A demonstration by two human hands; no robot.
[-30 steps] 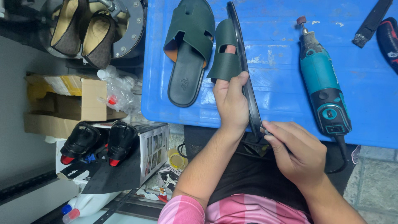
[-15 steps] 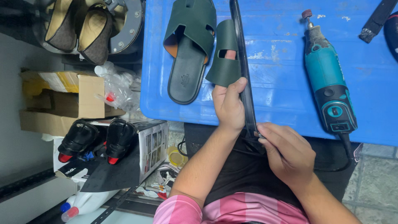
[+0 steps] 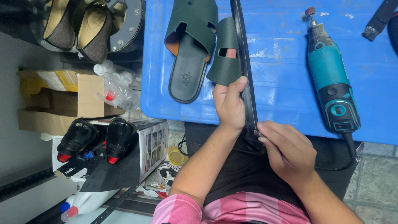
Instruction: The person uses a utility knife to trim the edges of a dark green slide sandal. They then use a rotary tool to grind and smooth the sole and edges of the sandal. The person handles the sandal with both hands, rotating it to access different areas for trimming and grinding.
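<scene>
My left hand [image 3: 229, 103] grips a dark green sandal [image 3: 234, 62] held on edge, so its thin black sole points toward me over the blue table [image 3: 282, 95]. The sandal's green strap bulges to the left of my thumb. My right hand [image 3: 286, 151] pinches the heel end of that sole near the table's front edge; a small object may be between its fingers, but I cannot tell what. The matching green sandal [image 3: 190, 49] lies flat on the table just to the left.
A teal rotary tool [image 3: 331, 79] lies on the table to the right, its cord running off the front edge. Left of the table are a cardboard box [image 3: 62, 99], two black shoes [image 3: 97, 139] on a printed box, and brown heeled shoes [image 3: 78, 29].
The view has shifted slightly; both hands keep the same hold on the sandal, with the right hand's fingers working at the heel end.
</scene>
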